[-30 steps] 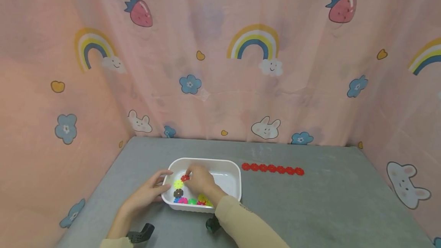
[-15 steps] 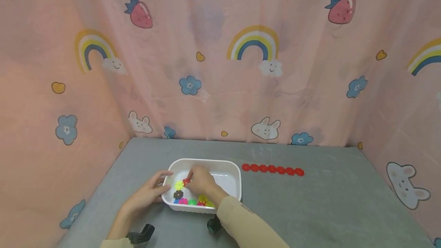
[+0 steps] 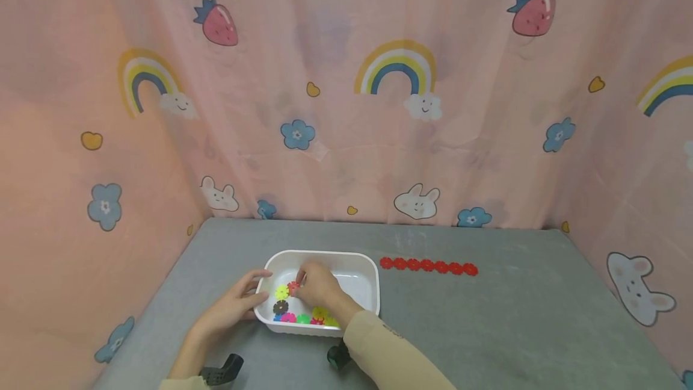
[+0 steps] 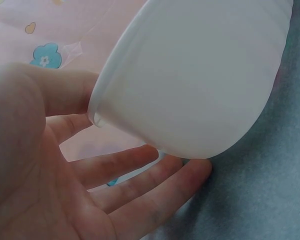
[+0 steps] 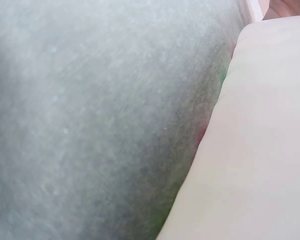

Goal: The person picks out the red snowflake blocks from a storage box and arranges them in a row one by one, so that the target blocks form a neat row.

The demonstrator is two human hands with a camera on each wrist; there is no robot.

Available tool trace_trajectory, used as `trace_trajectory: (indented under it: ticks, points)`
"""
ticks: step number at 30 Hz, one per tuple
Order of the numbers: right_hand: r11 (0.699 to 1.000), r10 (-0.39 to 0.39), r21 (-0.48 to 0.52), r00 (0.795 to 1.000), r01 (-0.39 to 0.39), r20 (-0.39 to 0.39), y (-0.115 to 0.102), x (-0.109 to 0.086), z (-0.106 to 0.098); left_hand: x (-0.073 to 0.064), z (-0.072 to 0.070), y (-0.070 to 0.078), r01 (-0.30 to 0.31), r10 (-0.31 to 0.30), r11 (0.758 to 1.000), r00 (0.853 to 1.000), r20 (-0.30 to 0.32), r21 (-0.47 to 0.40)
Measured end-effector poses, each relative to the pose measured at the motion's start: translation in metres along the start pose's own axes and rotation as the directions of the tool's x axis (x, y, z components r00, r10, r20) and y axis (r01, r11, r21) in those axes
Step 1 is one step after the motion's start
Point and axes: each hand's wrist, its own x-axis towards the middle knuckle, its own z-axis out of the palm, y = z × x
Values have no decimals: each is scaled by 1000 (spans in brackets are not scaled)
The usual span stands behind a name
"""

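Observation:
A white plastic tray (image 3: 352, 253) holds several small snowflake discs in mixed colours. My left hand (image 3: 228, 304) steadies its left end, with thumb and a finger over the rim. In the left wrist view, other fingertips (image 4: 197, 170) touch the tray's outer wall (image 4: 205, 80). Inside the tray, my right hand (image 3: 318, 286) pinches a red snowflake disc (image 3: 293, 287), partly covered by the fingers. Right beside that is a yellow disc (image 3: 281, 292), with a dark brown disc (image 3: 280, 307) just nearer. The right wrist view shows mostly tray wall (image 5: 255, 130); little of the hand appears there.
A straight row of joined red discs (image 3: 428, 266) lies on the grey table (image 3: 487, 324), right of the tray. Pink (image 3: 289, 318) and green (image 3: 303, 319) discs lie along the tray's near wall. Behind the table hangs a pink patterned curtain (image 3: 346, 173).
My right hand has shifted slightly right and nearer within the tray, and the red disc has moved with it, beside the yellow disc. The left hand keeps its place on the tray.

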Motion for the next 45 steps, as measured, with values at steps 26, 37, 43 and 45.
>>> trace_trajectory:
  ticks: [26, 37, 43, 45]
  points:
    - [982, -6, 189, 1000, 10, -21, 3, -11, -12, 0, 7, 4, 27, -27, 1000, 999, -19, 2]
    - [963, -82, 257, 996, 84, -18, 5, -26, -48, -1, 4, 4, 31, -30, 1000, 999, -39, 5]
    - [970, -77, 229, 996, 84, -41, 14, -37, -68, -2, 3, 5, 32, -32, 999, 999, -41, 10]
    - [973, -75, 213, 996, 85, -52, 18, -41, -74, -3, 3, 5, 29, -28, 1000, 999, -40, 6]
